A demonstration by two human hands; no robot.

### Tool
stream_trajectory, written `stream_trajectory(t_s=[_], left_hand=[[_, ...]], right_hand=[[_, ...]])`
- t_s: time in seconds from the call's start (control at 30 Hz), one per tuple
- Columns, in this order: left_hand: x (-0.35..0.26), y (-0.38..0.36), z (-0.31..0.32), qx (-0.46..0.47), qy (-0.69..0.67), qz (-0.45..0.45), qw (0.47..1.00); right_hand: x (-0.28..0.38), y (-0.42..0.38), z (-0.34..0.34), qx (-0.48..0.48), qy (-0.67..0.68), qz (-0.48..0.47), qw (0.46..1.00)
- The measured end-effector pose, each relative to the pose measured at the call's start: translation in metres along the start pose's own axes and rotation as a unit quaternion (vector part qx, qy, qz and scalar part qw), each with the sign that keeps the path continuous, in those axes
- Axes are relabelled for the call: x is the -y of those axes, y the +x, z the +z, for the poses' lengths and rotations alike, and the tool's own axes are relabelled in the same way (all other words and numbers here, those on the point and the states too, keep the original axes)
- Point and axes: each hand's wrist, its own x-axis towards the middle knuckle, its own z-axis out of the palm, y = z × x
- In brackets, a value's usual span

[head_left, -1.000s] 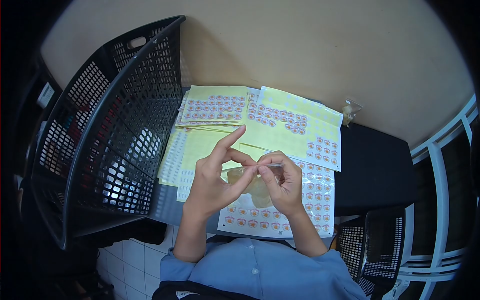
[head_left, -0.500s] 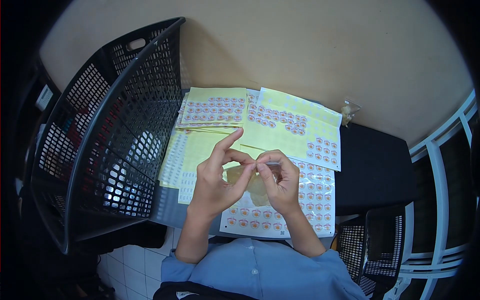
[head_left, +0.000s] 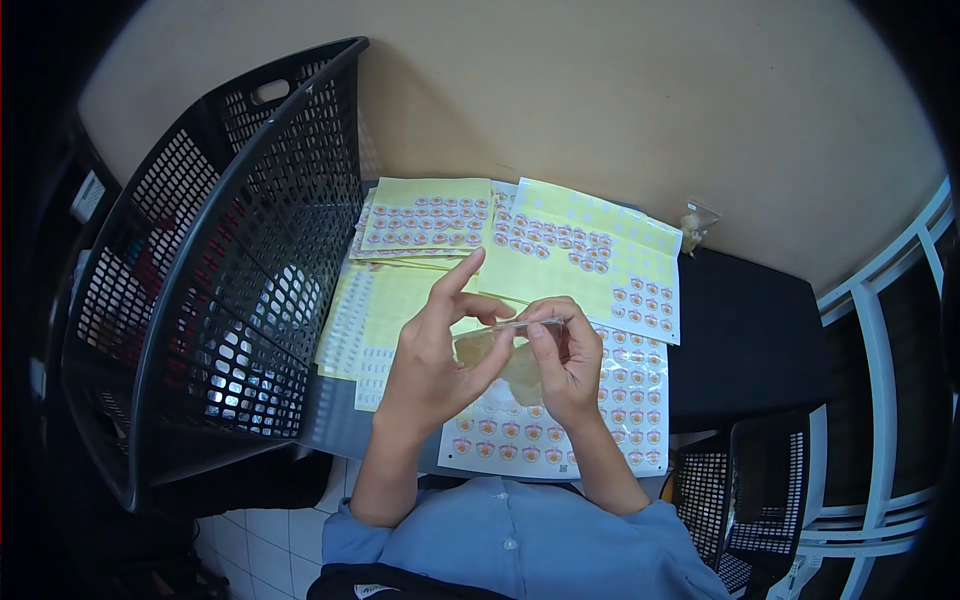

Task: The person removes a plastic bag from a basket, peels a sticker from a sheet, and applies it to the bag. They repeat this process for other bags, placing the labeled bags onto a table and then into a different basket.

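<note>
A small clear plastic bag [head_left: 521,384] with pale yellowish contents hangs between my hands above the sticker sheets. My left hand [head_left: 425,365] pinches its top edge between thumb and a bent finger, with the index finger raised. On the other side, my right hand [head_left: 572,372] grips the same edge, thumb against curled fingers. Below them lies a white sheet of round orange-and-pink stickers [head_left: 512,452]. Behind the hands is a partly used yellow-backed sticker sheet [head_left: 570,285], beside a stack of similar sheets [head_left: 425,240].
A tall black perforated basket [head_left: 235,260] stands at the left. Against the wall, a small filled bag [head_left: 695,228] sits at the back right, near a black-covered surface [head_left: 745,335]. Another black basket [head_left: 760,490] is low at the right.
My hands have drawn slightly apart along the bag's top edge, so more of that edge shows between them. The right fingers have shifted a little to the right.
</note>
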Motion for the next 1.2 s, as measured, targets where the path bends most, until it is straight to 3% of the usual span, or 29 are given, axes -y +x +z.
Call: stream_trajectory(t_s=[0.6,0.7,1.13,1.2], left_hand=[[-0.003,0.006,0.012,-0.016,0.02,0.04,0.999],[-0.001,0.006,0.012,-0.021,0.023,0.036,0.999],[0.003,0.0,0.018,0.002,0.024,0.019,1.0],[0.001,0.001,0.019,-0.016,-0.031,-0.004,0.999]], right_hand=[[0.003,0.002,-0.003,-0.03,-0.037,-0.012,0.999],[0.001,0.004,-0.003,-0.059,0.065,-0.023,0.996],[-0.003,0.003,-0.007,-0.019,-0.025,-0.029,0.999],[-0.004,0.002,-0.008,-0.003,-0.05,-0.03,0.998]])
